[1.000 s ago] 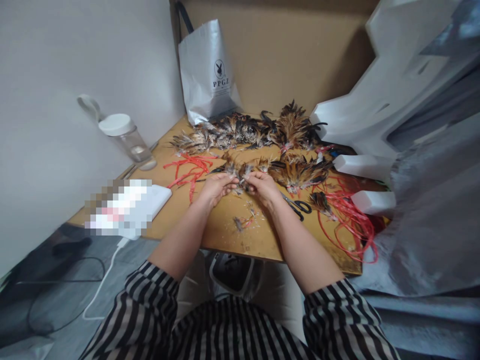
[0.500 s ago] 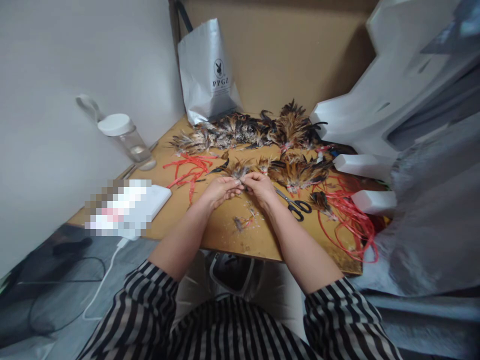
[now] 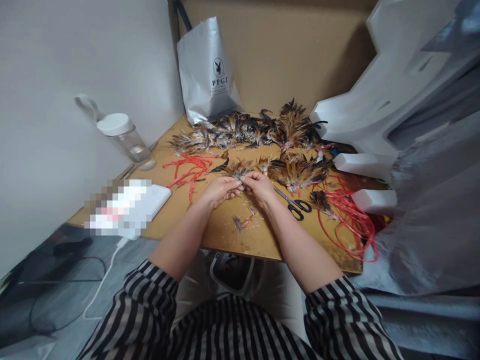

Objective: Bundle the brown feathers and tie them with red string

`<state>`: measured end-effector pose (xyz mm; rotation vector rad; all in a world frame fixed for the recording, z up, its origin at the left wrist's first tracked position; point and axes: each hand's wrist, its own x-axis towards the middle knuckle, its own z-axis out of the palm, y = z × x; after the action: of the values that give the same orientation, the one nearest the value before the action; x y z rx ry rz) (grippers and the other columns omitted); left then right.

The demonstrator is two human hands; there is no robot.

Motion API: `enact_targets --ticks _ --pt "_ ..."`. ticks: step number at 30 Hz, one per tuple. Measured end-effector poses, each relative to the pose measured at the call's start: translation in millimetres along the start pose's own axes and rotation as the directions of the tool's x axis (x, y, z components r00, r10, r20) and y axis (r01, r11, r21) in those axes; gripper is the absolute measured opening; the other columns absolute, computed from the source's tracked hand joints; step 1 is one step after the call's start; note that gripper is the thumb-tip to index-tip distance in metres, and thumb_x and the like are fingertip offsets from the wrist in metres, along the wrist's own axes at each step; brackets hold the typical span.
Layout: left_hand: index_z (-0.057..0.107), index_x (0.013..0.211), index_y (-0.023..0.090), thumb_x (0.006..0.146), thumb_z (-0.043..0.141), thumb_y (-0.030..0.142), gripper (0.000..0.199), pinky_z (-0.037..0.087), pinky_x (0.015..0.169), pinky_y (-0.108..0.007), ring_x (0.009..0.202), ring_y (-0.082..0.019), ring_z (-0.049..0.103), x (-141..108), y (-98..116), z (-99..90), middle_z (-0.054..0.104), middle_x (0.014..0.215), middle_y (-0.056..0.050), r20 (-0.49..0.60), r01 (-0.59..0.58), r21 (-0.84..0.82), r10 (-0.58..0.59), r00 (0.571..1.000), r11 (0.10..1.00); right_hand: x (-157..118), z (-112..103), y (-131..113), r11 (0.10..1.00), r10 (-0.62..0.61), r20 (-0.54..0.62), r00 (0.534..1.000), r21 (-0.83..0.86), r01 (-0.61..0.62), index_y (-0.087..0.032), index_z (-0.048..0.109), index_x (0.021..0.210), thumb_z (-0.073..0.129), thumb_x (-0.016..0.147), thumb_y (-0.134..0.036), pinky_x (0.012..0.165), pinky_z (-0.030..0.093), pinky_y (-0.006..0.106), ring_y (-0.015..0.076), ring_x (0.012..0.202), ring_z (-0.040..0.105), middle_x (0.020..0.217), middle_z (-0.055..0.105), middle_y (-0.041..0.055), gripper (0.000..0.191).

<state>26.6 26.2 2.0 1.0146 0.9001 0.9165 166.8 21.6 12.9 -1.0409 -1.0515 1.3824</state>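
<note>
Pinching a feather bunch (image 3: 240, 167), hands (image 3: 223, 191) together, forearms (image 3: 183, 234) over table edge (image 3: 243, 253), scissors (image 3: 290, 201) leaving little room at right

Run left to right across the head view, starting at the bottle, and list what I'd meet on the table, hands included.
White-lidded bottle, flat red strips, left hand, right hand, black-handled scissors, small feather bundle, tangle of red strands.

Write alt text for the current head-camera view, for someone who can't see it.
A left hand and a right hand pinch a small bunch of brown feathers over a tan table. Black-handled scissors lie right of the hands, with tangled red strips farther right; more feathers and a silver bag are behind.
</note>
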Motion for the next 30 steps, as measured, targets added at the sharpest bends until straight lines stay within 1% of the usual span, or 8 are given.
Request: enact_targets --ticks 4,7,12,14,18,22,26,30 --pt "0.062 0.067 0.009 0.066 0.067 0.024 0.016 0.035 0.044 -0.014 0.047 -0.004 0.051 -0.8 2.1 0.3 0.061 0.059 -0.004 -0.006 -0.012 0.031 0.012 1.000 0.999 -0.5 -0.1 -0.1 1.000 0.015 0.012 1.000 -0.004 -0.015 -0.017 0.052 0.060 0.070 0.053 -0.033 0.037 0.020 0.019 0.0043 0.036 0.031 0.041 0.044 -0.0076 0.025" --pt "0.063 0.068 0.009 0.066 0.066 0.024 0.016 0.035 0.044 -0.014 0.046 -0.004 0.050 -1.1 2.8 1.2 0.061 0.060 -0.004 -0.011 -0.020 0.039 0.021 1.000 0.999 -0.5 -0.6 -1.4 0.999 0.009 -0.006 1.000 -0.035 -0.009 -0.016 0.053 0.060 0.070 0.052 -0.033 0.038 0.020 0.019 0.0045 0.037 0.031 0.042 0.045 -0.0072 0.025" --pt "0.063 0.069 0.009 0.065 0.066 0.025 0.017 0.034 0.044 -0.015 0.046 -0.004 0.050 -0.6 1.6 3.4 0.063 0.062 -0.005 -0.051 -0.024 0.064 0.028 0.998 0.998 -0.3 -0.5 -3.5 0.989 -0.078 -0.055 0.995 -0.129 0.071 -0.016 0.055 0.057 0.069 0.053 -0.032 0.043 0.026 0.020 0.0054 0.042 0.037 0.046 0.048 -0.0059 0.022" --pt "0.063 0.069 0.009 0.065 0.067 0.026 0.018 0.035 0.044 -0.016 0.047 -0.005 0.051 0.6 0.5 3.4 0.064 0.064 -0.006 -0.063 -0.035 0.078 0.040 0.997 0.996 -0.2 -0.2 -3.2 0.986 -0.094 -0.063 0.994 -0.147 0.084 -0.016 0.055 0.055 0.069 0.053 -0.032 0.044 0.028 0.020 0.0057 0.043 0.037 0.046 0.047 -0.0060 0.021" --pt "0.063 0.068 0.009 0.065 0.067 0.029 0.020 0.035 0.043 -0.016 0.046 -0.005 0.051 2.9 -0.9 2.5 0.063 0.061 -0.006 -0.063 -0.069 0.113 0.077 0.995 0.991 0.6 0.6 -1.2 0.984 -0.102 -0.073 0.992 -0.156 0.089 -0.016 0.055 0.057 0.067 0.055 -0.032 0.045 0.029 0.021 0.0060 0.044 0.038 0.046 0.047 -0.0059 0.020" --pt "0.062 0.065 0.010 0.063 0.068 0.031 0.023 0.035 0.043 -0.016 0.046 -0.005 0.051 3.3 -0.5 2.2 0.062 0.058 -0.005 -0.060 -0.076 0.129 0.084 0.995 0.989 1.5 0.8 0.1 0.984 -0.107 -0.096 0.990 -0.151 0.092 -0.016 0.056 0.062 0.066 0.056 -0.035 0.045 0.029 0.021 0.0062 0.043 0.037 0.047 0.047 -0.0062 0.022" --pt "0.062 0.066 0.010 0.063 0.068 0.029 0.021 0.036 0.044 -0.015 0.047 -0.005 0.051 3.2 -1.2 2.2 0.063 0.060 -0.005 -0.046 -0.074 0.103 0.079 0.996 0.992 0.4 1.7 -1.1 0.986 -0.098 -0.076 0.992 -0.143 0.087 -0.016 0.053 0.059 0.067 0.055 -0.037 0.044 0.028 0.020 0.0059 0.043 0.035 0.045 0.045 -0.0065 0.025" --pt "0.062 0.065 0.009 0.065 0.067 0.026 0.018 0.035 0.043 -0.015 0.046 -0.005 0.051 2.3 -0.3 2.5 0.063 0.060 -0.006 -0.046 -0.073 0.104 0.078 0.996 0.992 -0.2 2.6 -2.4 0.986 -0.089 -0.066 0.994 -0.146 0.079 -0.017 0.053 0.059 0.067 0.055 -0.038 0.043 0.028 0.020 0.0060 0.042 0.035 0.045 0.045 -0.0060 0.025"
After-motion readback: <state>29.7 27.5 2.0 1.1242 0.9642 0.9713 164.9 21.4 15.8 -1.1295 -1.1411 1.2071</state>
